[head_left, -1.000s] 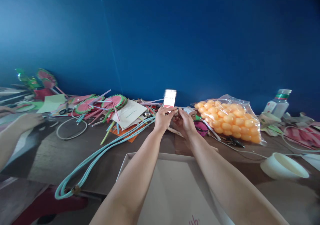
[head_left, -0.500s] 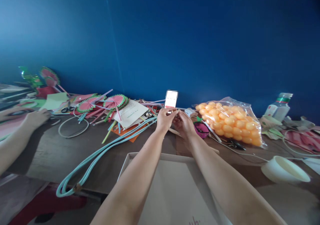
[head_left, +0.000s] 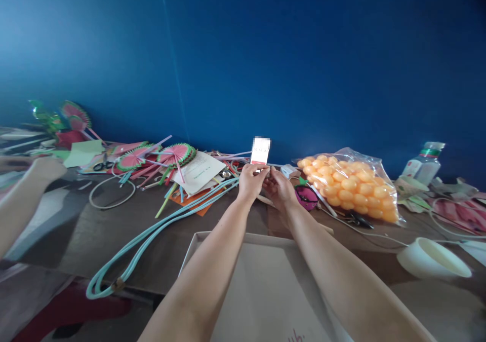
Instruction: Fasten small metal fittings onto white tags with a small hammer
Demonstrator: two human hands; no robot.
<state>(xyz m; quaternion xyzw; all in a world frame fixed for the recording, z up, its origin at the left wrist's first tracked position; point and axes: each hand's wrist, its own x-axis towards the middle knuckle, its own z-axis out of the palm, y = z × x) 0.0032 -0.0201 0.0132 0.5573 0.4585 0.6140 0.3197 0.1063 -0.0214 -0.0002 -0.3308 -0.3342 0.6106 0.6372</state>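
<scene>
My left hand [head_left: 250,183] and my right hand [head_left: 280,187] meet over the far part of the table, fingertips pinched together. Whatever lies between the fingers, if anything, is too small or hidden to name. Just beyond them stands a phone [head_left: 260,150] with a bright screen showing digits; its lower edge is partly covered by my left fingers, and I cannot tell whether they touch it. Right of my right hand lies a round pink item [head_left: 307,198] with a dark rim. Below my forearms an open shallow cardboard box [head_left: 266,281] extends toward me.
A clear bag of orange balls [head_left: 349,185] lies to the right, with a white tape roll [head_left: 433,258] nearer. Pale blue tubing [head_left: 152,233] loops over the table edge at left. Watermelon paper fans [head_left: 176,155] lie behind it. Another person's hand [head_left: 49,168] is at far left.
My hands stay almost in the same place, still pinched together. At far left, the other person's hand has lifted slightly and shifted left.
</scene>
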